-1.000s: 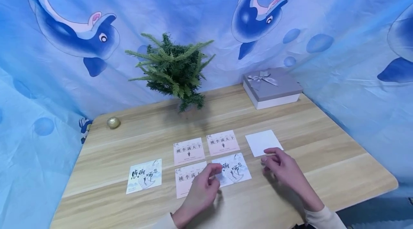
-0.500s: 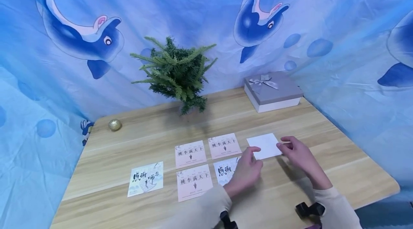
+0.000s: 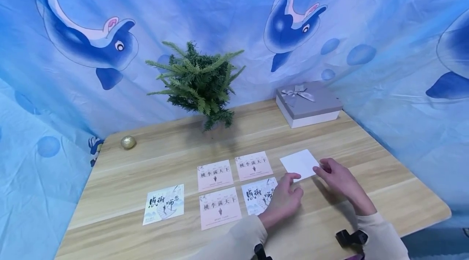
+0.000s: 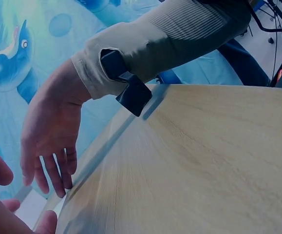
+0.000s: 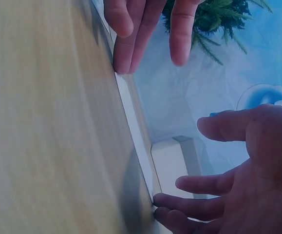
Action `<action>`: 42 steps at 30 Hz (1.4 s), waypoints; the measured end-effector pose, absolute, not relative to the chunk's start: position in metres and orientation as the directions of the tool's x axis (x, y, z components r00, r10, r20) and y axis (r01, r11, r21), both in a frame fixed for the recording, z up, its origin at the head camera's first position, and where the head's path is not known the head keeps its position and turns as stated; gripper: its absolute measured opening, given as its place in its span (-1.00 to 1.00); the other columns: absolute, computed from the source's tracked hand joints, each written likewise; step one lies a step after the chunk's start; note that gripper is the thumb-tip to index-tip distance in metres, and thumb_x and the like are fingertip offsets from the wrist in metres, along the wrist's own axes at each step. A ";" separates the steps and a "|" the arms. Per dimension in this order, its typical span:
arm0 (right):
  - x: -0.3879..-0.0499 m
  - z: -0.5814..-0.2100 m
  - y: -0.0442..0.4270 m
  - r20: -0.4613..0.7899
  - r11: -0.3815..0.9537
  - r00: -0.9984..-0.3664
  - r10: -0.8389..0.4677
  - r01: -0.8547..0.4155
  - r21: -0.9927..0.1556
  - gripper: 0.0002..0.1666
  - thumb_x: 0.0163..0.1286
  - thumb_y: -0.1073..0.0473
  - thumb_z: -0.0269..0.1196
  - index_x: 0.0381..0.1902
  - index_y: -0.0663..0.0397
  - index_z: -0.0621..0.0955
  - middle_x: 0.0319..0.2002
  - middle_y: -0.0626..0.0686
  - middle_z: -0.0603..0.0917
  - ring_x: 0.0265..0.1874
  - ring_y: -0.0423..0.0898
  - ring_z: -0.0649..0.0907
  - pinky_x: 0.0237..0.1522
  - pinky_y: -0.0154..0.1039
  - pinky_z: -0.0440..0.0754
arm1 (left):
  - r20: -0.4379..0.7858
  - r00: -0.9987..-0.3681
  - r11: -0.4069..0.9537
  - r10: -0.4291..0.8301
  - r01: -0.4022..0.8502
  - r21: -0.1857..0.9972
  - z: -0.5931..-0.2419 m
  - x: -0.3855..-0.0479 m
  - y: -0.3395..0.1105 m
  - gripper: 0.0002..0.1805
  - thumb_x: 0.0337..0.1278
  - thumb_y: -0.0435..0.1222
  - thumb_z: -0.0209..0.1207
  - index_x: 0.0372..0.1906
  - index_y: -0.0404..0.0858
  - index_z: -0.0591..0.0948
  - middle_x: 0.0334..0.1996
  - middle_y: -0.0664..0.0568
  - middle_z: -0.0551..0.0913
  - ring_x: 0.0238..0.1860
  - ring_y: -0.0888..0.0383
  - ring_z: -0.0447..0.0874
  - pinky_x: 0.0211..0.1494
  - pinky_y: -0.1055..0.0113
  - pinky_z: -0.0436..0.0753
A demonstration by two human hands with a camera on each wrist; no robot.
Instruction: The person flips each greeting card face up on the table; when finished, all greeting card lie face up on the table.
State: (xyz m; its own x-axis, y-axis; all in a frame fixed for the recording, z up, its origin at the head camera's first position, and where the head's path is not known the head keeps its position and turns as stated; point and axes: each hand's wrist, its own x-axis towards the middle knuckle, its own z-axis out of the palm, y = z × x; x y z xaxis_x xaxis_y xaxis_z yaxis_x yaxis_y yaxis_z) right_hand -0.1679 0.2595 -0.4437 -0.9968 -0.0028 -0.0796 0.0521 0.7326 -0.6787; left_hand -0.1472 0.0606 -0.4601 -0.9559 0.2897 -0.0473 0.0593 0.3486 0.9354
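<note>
A square white card [image 3: 299, 163], its upper face blank, lies on the wooden table between both hands in the head view. My left hand [image 3: 283, 202] touches its near left edge with its fingertips. At the card's right side, my right hand [image 3: 341, 180] rests its fingertips against the edge. The right wrist view shows straight fingers and a raised thumb on the right hand [image 5: 228, 170], apart from the card. Partly behind my left hand is a calligraphy card [image 3: 255, 195]. Beside it lie three pink cards, including a near one [image 3: 220, 208].
Another calligraphy card [image 3: 163, 205] lies at the left. A small artificial fir tree [image 3: 201, 83] stands at the back. A grey-lidded gift box [image 3: 309, 103] with a bow sits at the back right, and a gold ball [image 3: 128, 142] at the far left.
My left hand has moved right, from over the printed cards to the blank card. My right hand has shifted to the card's right edge. The blank card has turned slightly.
</note>
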 end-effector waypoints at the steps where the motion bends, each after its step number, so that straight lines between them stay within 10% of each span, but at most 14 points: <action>1: -0.167 -0.444 0.259 -0.078 0.732 -0.997 0.003 0.056 -0.679 -0.23 0.49 -0.12 0.07 0.25 0.53 0.33 0.12 0.53 0.49 0.12 0.42 0.50 0.10 0.27 0.52 | -0.052 -0.956 0.345 0.290 0.054 0.937 -0.460 -0.147 0.061 -0.56 0.06 -0.27 0.11 0.13 -0.07 0.54 0.15 -0.06 0.56 -0.03 0.16 0.53 0.19 0.16 0.53; 13: -0.162 -0.438 0.260 0.000 0.714 -0.999 0.041 0.029 -0.699 -0.29 0.49 -0.10 0.08 0.25 0.45 0.38 0.06 0.47 0.57 0.04 0.35 0.57 0.00 0.20 0.59 | 0.060 -0.972 0.016 0.227 0.066 0.998 -0.454 -0.151 0.056 -0.52 0.07 -0.49 0.01 0.16 -0.24 0.49 0.19 -0.11 0.52 0.22 -0.07 0.52 0.23 0.21 0.57; 24: -0.160 -0.434 0.261 0.357 0.676 -0.923 0.142 -0.174 -0.716 -0.71 0.30 0.48 0.16 -0.02 0.33 0.61 -0.21 0.21 0.69 -0.26 -0.20 0.58 -0.28 -0.61 0.48 | 0.199 -0.962 -0.074 0.188 0.188 0.979 -0.439 -0.142 0.049 -0.54 0.11 -0.53 0.00 0.16 -0.30 0.48 0.27 -0.10 0.44 0.25 -0.01 0.46 0.28 0.18 0.54; 30: -0.159 -0.435 0.261 0.368 0.664 -0.916 0.163 -0.174 -0.727 -0.78 0.30 0.43 0.22 -0.09 0.30 0.62 -0.26 0.17 0.68 -0.35 -0.36 0.52 -0.33 -0.59 0.47 | 0.223 -0.954 -0.102 0.201 0.206 0.973 -0.432 -0.136 0.047 -0.51 0.09 -0.54 0.00 0.18 -0.26 0.46 0.31 -0.08 0.40 0.04 0.07 0.55 0.13 0.34 0.61; 42: -0.163 -0.438 0.263 0.329 0.636 -0.925 0.191 -0.139 -0.759 -0.85 0.40 0.27 0.21 -0.16 0.26 0.63 -0.31 0.15 0.66 -0.38 -0.31 0.51 -0.40 -0.49 0.48 | 0.216 -0.947 -0.168 0.237 0.179 0.969 -0.434 -0.136 0.045 -0.46 0.07 -0.58 -0.05 0.23 -0.32 0.38 0.32 -0.06 0.39 0.41 -0.05 0.29 0.24 0.28 0.58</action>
State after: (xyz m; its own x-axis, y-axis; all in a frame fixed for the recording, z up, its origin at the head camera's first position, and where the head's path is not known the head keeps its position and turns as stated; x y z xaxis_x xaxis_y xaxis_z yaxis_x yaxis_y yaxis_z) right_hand -0.1628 0.2626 -0.4381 -0.9249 0.1908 0.3288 -0.1385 0.6363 -0.7589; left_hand -0.1357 0.0449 -0.4339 -0.9472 0.2368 0.2161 0.1793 -0.1675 0.9694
